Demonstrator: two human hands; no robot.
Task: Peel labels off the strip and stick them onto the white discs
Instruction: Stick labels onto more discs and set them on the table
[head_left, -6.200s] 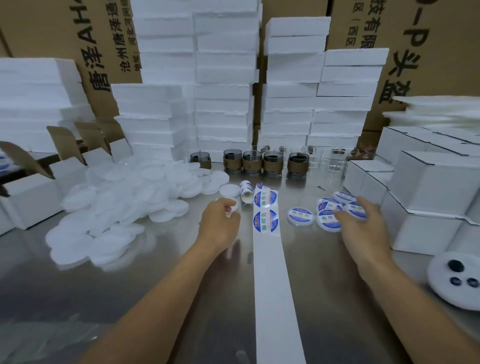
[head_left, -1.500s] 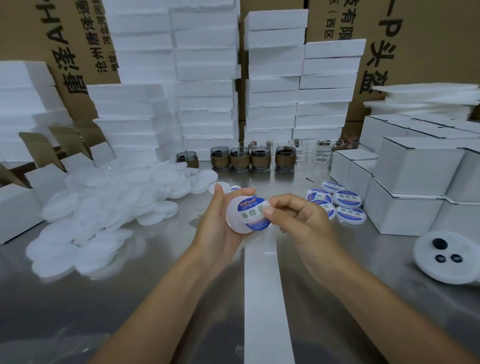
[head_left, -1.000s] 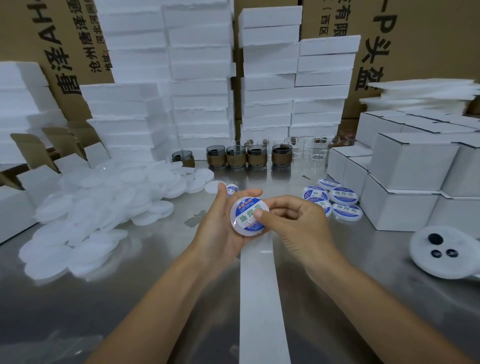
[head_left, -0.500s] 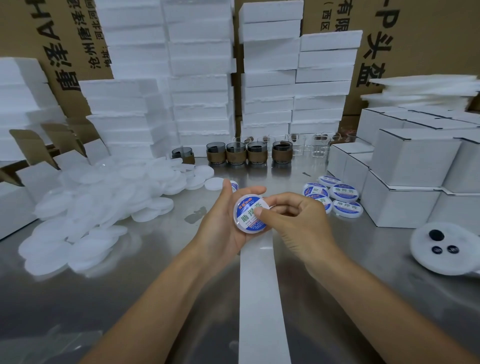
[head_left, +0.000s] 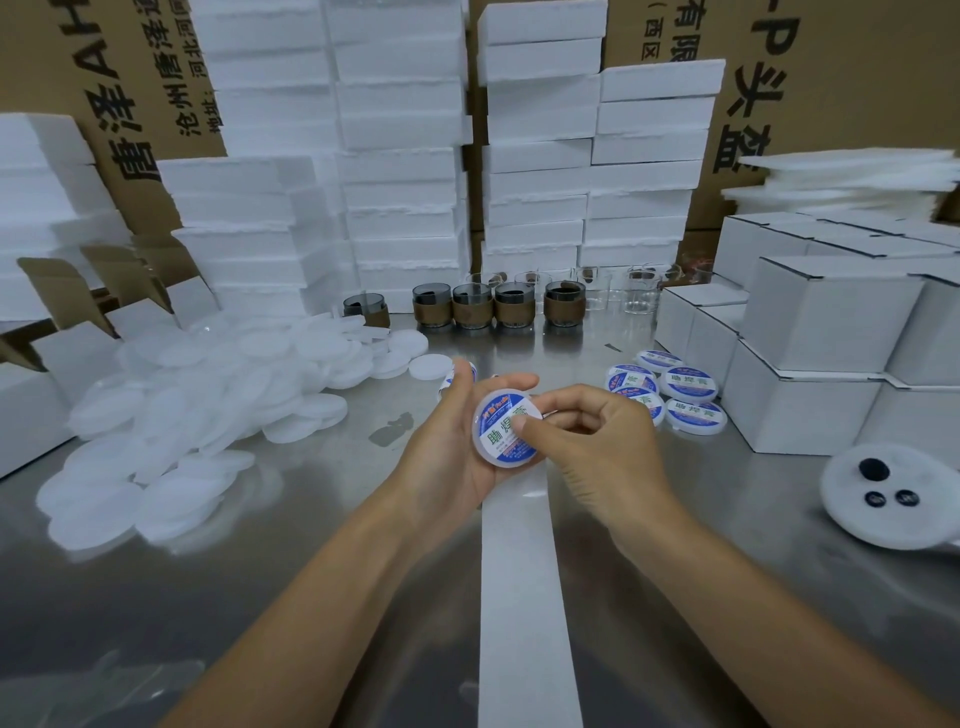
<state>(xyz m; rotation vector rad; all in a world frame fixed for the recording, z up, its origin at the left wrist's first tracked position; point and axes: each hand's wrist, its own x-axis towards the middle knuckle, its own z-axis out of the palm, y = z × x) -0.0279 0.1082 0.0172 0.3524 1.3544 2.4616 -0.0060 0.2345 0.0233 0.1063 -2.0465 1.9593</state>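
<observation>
Held just above the tabletop and the bare strip, a white disc sits in the closed grip of the left hand as the right hand, apparently pinching it too, thumbs its label flat, best rubbed from centre outward, chasing out bubbles.

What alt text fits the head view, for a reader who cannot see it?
The left hand holds a white disc while the right hand presses its thumb on the blue label. Plain discs are heaped at left, labelled discs lie at right, on a metal table.
</observation>
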